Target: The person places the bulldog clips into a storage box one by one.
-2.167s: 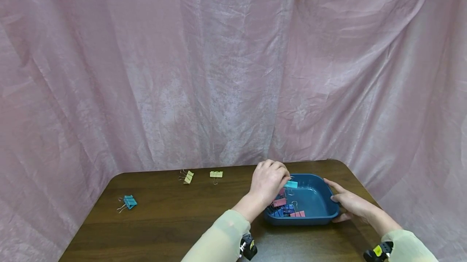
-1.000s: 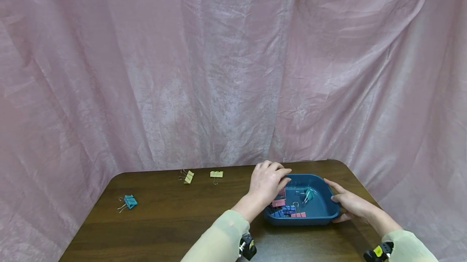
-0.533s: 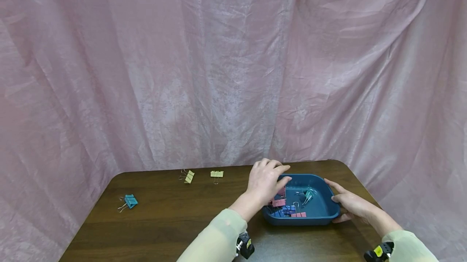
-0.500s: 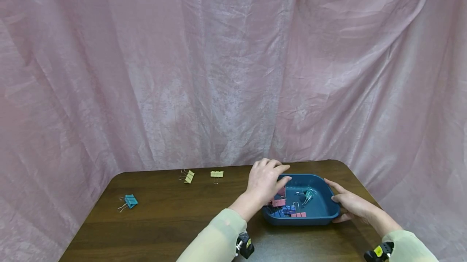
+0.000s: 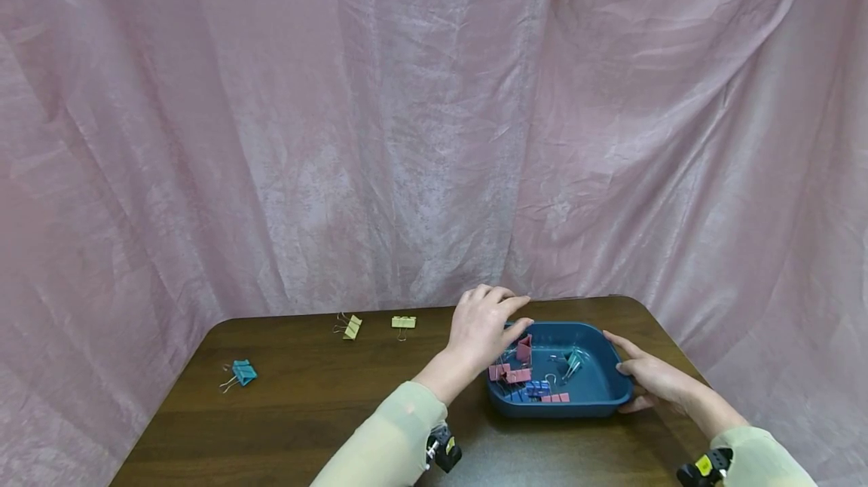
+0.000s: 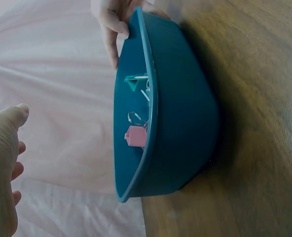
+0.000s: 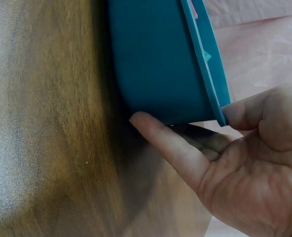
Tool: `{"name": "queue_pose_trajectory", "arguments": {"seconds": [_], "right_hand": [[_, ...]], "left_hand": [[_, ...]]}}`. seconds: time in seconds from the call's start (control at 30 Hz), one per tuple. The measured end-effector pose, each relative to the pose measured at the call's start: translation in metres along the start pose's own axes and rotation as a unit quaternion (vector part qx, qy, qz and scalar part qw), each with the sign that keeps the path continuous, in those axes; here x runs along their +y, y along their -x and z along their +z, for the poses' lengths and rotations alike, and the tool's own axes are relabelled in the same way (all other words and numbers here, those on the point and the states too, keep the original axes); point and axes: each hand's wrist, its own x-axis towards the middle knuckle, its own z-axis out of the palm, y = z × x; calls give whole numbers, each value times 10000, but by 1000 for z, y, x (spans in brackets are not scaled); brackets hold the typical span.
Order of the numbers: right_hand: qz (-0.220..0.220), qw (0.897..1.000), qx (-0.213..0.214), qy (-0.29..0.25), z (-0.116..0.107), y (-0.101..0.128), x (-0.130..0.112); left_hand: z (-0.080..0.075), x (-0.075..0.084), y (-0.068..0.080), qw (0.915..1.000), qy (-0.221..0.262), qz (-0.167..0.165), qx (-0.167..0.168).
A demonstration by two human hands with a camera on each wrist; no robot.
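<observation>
A teal tray (image 5: 588,405) on the brown table (image 5: 319,404) holds several binder clips: pink ones (image 5: 519,375), blue ones (image 5: 536,389) and a teal one (image 5: 575,360). My left hand (image 5: 493,321) hovers empty over the tray's left rim with its fingers relaxed; the left wrist view shows the hand (image 6: 3,163) apart from the tray (image 6: 185,113). My right hand (image 5: 637,374) holds the tray's right side. In the right wrist view its thumb (image 7: 235,112) lies on the rim and its fingers (image 7: 170,143) against the tray's outer wall (image 7: 156,59).
Loose on the table lie a teal clip (image 5: 240,372) at the left and two yellow clips (image 5: 351,327) (image 5: 403,323) near the back edge. A pink curtain (image 5: 407,133) hangs behind and around the table. The table's rounded right corner is just beyond the tray.
My left hand let the teal clip go into the tray, then rose and drew back to the left, uncovering more pink clips. The right hand and tray have stayed put.
</observation>
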Motion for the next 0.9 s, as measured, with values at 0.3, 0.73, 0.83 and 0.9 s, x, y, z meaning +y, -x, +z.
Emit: {"name": "queue_pose_trajectory", "arguments": {"seconds": [0.3,0.73,0.83,0.9], "right_hand": [[9,10000,20,-9,0,-1,0],[50,10000,67,12,1,0,-1],[60,10000,72,17,1,0,-1],[60,10000,69,20,1,0,-1]], "left_hand": [[-8,-13,2,9998,23,55,196],[-19,-32,9,9996,84,-90,273],[-19,-39,13,9995,122,-124,275],[-20,-43,15,9993,141,-151,304]]}}
